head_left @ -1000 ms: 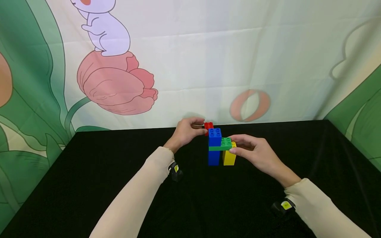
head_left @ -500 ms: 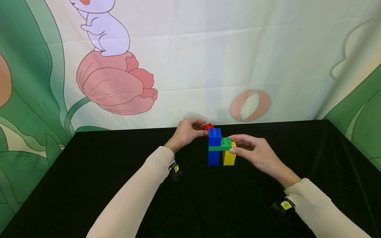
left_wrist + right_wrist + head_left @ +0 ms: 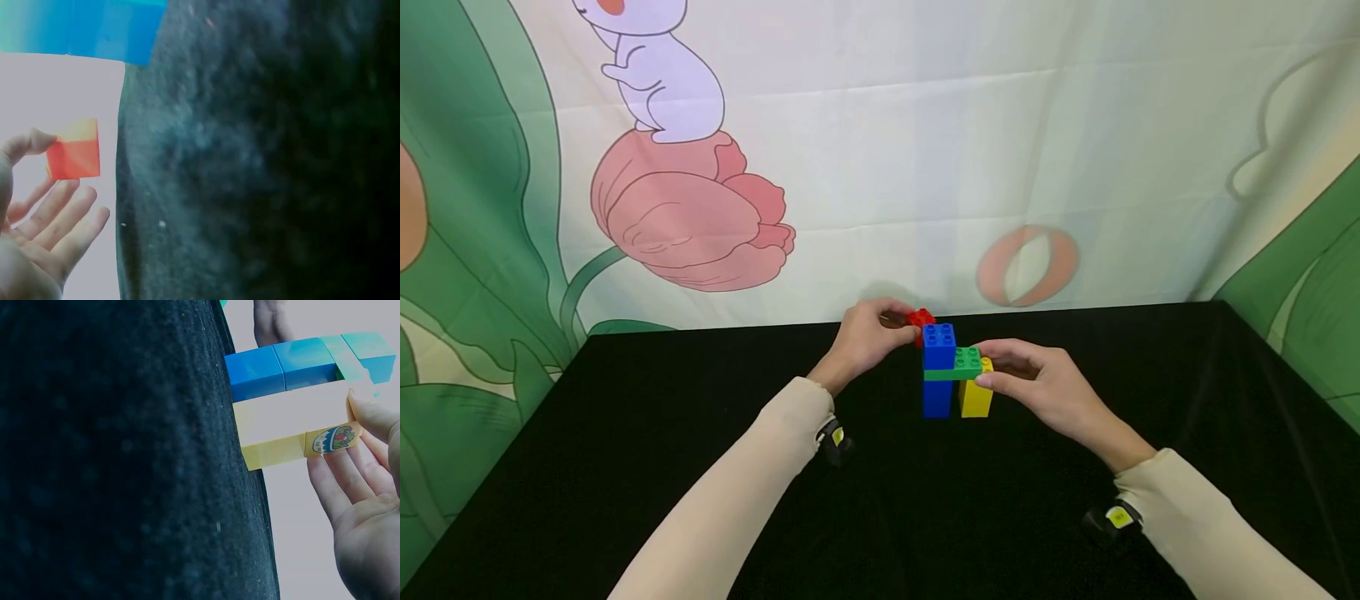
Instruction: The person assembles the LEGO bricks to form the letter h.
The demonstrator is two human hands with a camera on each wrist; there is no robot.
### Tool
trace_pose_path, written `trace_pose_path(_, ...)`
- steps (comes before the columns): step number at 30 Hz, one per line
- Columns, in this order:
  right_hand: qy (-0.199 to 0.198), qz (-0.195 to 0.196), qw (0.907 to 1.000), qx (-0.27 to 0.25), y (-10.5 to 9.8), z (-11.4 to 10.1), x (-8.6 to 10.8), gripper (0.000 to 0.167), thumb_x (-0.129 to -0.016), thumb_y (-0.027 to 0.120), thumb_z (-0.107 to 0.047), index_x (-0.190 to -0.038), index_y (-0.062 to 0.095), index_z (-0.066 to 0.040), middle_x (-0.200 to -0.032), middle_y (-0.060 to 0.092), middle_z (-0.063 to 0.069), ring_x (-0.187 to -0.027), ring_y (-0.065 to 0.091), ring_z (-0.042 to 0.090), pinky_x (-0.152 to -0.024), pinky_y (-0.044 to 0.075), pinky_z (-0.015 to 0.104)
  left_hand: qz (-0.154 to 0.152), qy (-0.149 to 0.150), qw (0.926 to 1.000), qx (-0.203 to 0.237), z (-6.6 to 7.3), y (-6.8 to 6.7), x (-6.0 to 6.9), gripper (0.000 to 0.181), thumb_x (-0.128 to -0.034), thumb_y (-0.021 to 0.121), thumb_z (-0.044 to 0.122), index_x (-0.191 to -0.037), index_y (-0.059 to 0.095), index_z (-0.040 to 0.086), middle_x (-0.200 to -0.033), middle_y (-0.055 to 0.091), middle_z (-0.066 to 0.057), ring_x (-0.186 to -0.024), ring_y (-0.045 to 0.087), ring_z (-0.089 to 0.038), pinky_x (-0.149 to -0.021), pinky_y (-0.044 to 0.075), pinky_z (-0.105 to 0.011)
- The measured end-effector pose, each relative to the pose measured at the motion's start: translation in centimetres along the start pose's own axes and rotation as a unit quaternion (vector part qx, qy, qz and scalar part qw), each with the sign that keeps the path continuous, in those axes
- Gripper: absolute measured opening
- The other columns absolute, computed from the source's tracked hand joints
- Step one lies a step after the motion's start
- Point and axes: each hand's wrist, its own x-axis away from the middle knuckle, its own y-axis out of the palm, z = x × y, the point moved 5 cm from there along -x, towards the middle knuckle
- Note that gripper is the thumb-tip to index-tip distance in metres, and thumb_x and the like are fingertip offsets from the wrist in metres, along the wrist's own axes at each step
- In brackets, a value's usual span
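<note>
My left hand (image 3: 868, 333) pinches a small red toy building brick (image 3: 921, 317) between thumb and fingers, raised behind the brick structure. The left wrist view shows the red brick (image 3: 75, 161) off the table. The structure has a blue column (image 3: 937, 400) and a yellow column (image 3: 976, 402), bridged by a flat green brick (image 3: 967, 360). Another blue brick (image 3: 939, 354) sits on the green one's left end. My right hand (image 3: 1052, 383) grips the top of the yellow column, thumb at the green brick's corner. A printed picture (image 3: 334, 439) shows on the upper yellow brick.
The structure stands upright on a black-covered table (image 3: 865, 517). A printed cloth backdrop (image 3: 880, 167) with a rabbit and flower rises right behind the table's far edge, close to the left hand.
My left hand has turned and tilted the red brick, with a slight shift left. My right hand and the structure hold their place.
</note>
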Motion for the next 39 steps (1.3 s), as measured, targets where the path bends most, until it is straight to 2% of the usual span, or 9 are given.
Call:
trace_pose_path(5,-0.001,0.004,1.0,0.001,0.0,0.0,0.1,0.046,-0.101,0.076,-0.025,-0.141,0.064,-0.008,-0.131,0.07,0.012,-0.119,0.069,0.028,-0.094,0.057,0.026,0.02,0.014,0.9992,0.033,1.0,-1.2,0.6,0.03,-0.0999,0.075,0.021,-0.125,0.073,0.005,-0.118,0.075,-0.008,-0.106,0.071,-0.024,-0.09,0.062,-0.037)
trace_pose_path(11,-0.002,0.006,1.0,0.004,0.1,0.0,-0.2,0.045,-0.1,0.076,-0.025,-0.141,0.065,-0.008,-0.131,0.07,0.011,-0.118,0.069,0.028,-0.093,0.058,0.028,0.063,0.035,0.9943,0.078,2.2,-3.7,1.9,0.029,-0.0989,0.075,0.019,-0.124,0.073,0.005,-0.115,0.075,-0.009,-0.102,0.073,-0.025,-0.09,0.062,-0.04)
trace_pose_path(15,-0.001,0.006,1.0,0.006,0.1,-0.1,-0.2,0.046,-0.1,0.076,-0.025,-0.141,0.065,-0.007,-0.131,0.07,0.012,-0.118,0.069,0.028,-0.093,0.058,0.027,0.073,0.046,0.9918,0.094,2.9,-5.0,3.0,0.028,-0.0983,0.075,0.021,-0.123,0.073,0.007,-0.113,0.074,-0.008,-0.1,0.073,-0.024,-0.089,0.062,-0.041)
trace_pose_path(26,-0.001,0.008,0.9999,0.011,0.1,-0.1,0.1,0.047,-0.1,0.076,-0.025,-0.142,0.064,-0.007,-0.131,0.07,0.013,-0.118,0.069,0.029,-0.093,0.057,0.025,0.073,0.083,0.9883,0.105,5.1,-6.3,5.7,0.027,-0.0982,0.074,0.018,-0.124,0.074,0.01,-0.113,0.075,-0.006,-0.1,0.074,-0.023,-0.089,0.062,-0.044)
trace_pose_path(39,-0.001,0.009,1.0,0.003,0.2,0.0,-0.1,0.045,-0.1,0.076,-0.024,-0.14,0.064,-0.007,-0.129,0.071,0.012,-0.114,0.07,0.028,-0.091,0.059,0.026,0.047,0.138,0.9836,0.106,8.3,-7.0,7.1,0.029,-0.0974,0.073,0.016,-0.125,0.074,0.008,-0.112,0.076,-0.004,-0.101,0.074,-0.019,-0.088,0.063,-0.038)
